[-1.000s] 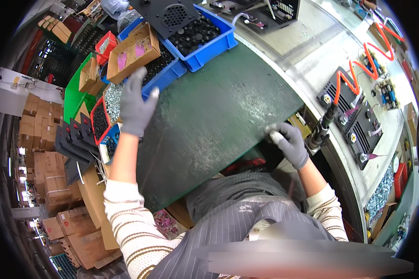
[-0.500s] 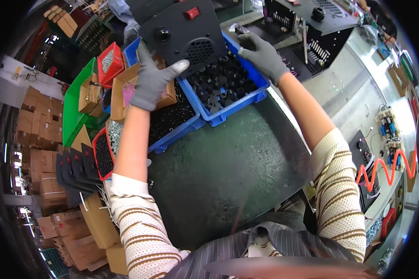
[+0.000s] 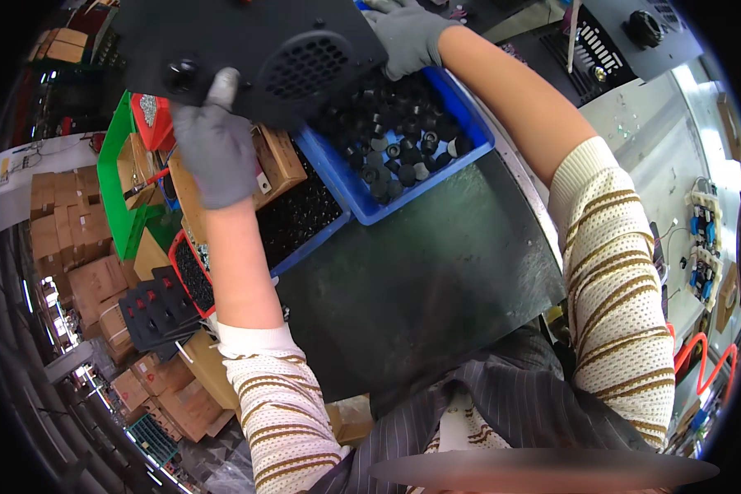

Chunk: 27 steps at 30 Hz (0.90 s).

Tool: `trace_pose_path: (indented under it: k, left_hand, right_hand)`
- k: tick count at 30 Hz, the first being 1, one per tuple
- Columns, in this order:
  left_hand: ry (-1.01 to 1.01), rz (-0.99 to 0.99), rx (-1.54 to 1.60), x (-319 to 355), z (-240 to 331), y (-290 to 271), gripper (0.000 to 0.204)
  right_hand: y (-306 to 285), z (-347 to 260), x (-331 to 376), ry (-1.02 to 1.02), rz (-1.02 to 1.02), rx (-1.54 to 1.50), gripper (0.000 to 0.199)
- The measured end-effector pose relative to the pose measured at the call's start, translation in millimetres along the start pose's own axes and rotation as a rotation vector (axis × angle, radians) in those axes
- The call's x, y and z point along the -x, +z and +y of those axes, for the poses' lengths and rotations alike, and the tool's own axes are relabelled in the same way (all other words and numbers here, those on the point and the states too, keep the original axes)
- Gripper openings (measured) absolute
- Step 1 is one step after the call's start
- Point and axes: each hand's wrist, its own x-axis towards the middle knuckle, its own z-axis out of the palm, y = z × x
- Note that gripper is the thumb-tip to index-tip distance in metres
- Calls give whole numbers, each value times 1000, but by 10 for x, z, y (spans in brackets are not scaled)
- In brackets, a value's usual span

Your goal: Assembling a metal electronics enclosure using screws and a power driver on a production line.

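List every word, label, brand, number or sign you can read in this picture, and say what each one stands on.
No text can be read anywhere in the picture.
Black panel: no lettering can be made out.
Blue bin: none readable.
Cardboard boxes at lower left: any marks are too small and blurred to read.

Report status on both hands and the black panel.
Left hand: holding black panel, thumb over its near edge. Right hand: at panel's right edge, grip unclear. Panel partly covering blue bin of black caps.
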Motion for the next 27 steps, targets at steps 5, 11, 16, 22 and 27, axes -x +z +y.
trace_pose_path:
  k: [5, 11, 16, 22, 27]
  left_hand:
    - [-569, 98, 905, -156, -163, 42, 41]
    - [-376, -63, 608, -351, -28, -44, 43]
    - [-656, 109, 1183, -430, -28, -55, 44]
    - [-422, -43, 693, -365, -285, -58, 40]
    - [-289, 14, 547, -325, -371, -10, 42]
  right_hand:
    - [9, -47, 24, -34, -30, -154, 79]
    - [95, -433, 576, -286, 189, 0, 65]
    - [136, -651, 635, -302, 247, -232, 60]
    - [359, -673, -290, -156, 262, -313, 58]
    - [374, -764, -417, -119, 275, -463, 52]
